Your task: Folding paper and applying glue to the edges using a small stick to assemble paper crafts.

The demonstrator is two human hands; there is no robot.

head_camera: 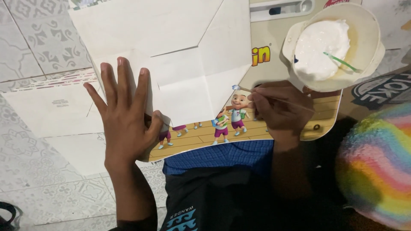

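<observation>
Pressing flat at 9 o'clock, the left hand [126,115] is steadying the folded white paper [180,60] while the right hand [278,109] is pinching 1 thin stick [257,93] near the glue bowl [364,64] at 1 o'clock.

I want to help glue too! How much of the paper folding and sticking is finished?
Done: the white paper already shows folds and creases, lying on a cartoon-printed board. In hand: the left hand presses the paper flat, while the right hand holds a thin stick with its tip at the paper's edge. Left: the cup holds plenty of white glue, and more white sheets lie on the tiled floor.
</observation>
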